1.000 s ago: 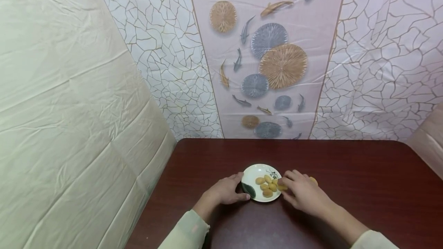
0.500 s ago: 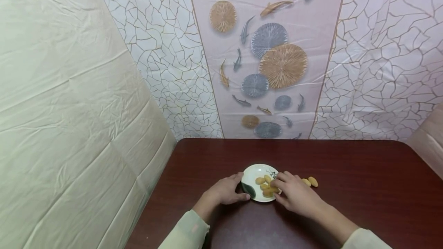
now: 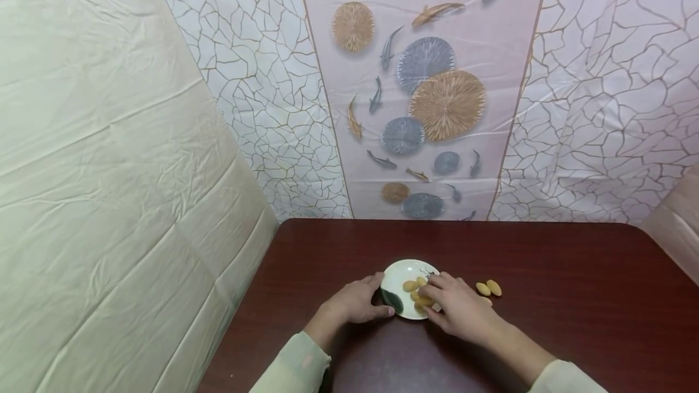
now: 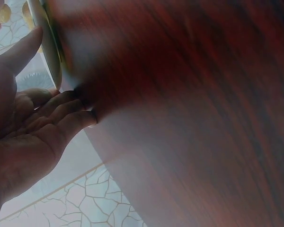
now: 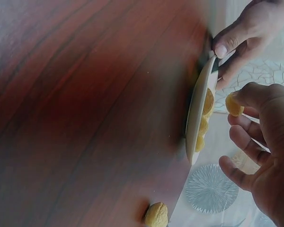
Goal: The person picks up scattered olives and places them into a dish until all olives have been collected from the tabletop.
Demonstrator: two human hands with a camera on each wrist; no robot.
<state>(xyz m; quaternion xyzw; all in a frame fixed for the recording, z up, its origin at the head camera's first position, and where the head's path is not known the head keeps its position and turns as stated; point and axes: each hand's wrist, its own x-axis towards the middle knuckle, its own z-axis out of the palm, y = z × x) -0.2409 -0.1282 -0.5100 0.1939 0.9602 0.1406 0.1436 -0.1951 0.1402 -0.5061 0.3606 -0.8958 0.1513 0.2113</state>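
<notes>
A small white plate with a dark green patch and a floral print sits on the table. Several small yellow oval pieces lie on it. My left hand holds the plate's left rim, thumb at the near side and fingers at the far side. Over the plate's right part is my right hand. It pinches one yellow oval piece between thumb and forefinger, above the plate in the right wrist view, its other fingers apart from the piece. In the head view that hand hides some of the plate.
Right of the plate, three more yellow oval pieces lie on the dark red-brown table, one partly behind my right hand. A patterned cloth hangs at the table's back edge, and a pale cloth hangs along the left.
My right hand has moved left from the plate's right rim to over the pieces, carrying one. Loose pieces on the right have come into view. The left hand stays still.
</notes>
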